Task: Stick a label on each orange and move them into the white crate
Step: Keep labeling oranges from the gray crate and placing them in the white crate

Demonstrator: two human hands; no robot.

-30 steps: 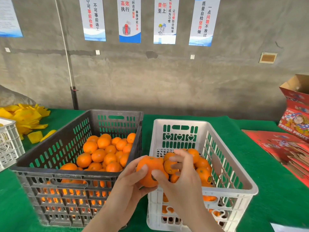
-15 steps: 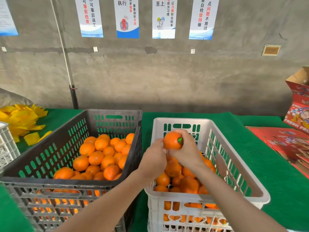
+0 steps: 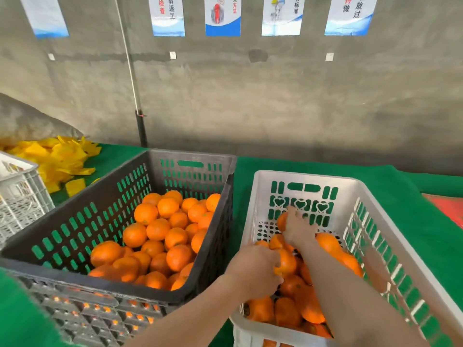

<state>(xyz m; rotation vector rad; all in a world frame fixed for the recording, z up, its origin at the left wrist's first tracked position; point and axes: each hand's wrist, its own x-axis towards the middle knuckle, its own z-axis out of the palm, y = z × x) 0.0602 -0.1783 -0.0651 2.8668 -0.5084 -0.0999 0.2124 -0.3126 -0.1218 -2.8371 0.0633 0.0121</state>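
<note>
Concrete wall (image 3: 275, 101), grey and blotched: the largest item on my feed, filling the upper half.

Green cloth (image 3: 400, 196): covers the table under everything listed below.

Dark grey crate (image 3: 75, 214): slotted plastic, on the left, roughly half full of loose oranges (image 3: 160, 236).

White crate (image 3: 300, 176): slotted, with heart cut-outs in its far wall. It stands just beside the dark one, on its right. A heap (image 3: 300, 311) of fruit is piled toward its near end, and bare perforated floor shows at the far end.

Forearms, two, bare: both enter from the bottom edge and reach into the white crate.

Pale crate (image 3: 20, 196): a second one, cut off by the left edge of my view.

Yellow sheets (image 3: 57, 156): a loose pile on the cloth behind that pale crate.

Posters (image 3: 223, 18): five, blue-footed, in a row along the top of the wall, cropped by the frame.

Red carton (image 3: 448, 209): printed card, only a corner showing at the right edge.

Right hand (image 3: 298, 230): deepest in, at the far end of the white crate, close to the heart cut-outs. Its fingers are wrapped over one orange (image 3: 281, 221), which peeks out at the hand's left side, low over the crate floor.

Left hand (image 3: 253, 271): at the near left corner of the white crate, knuckles up and fingers curled, the tips against the top fruit of the heap. I cannot tell whether it grips that fruit or only touches it.
</note>
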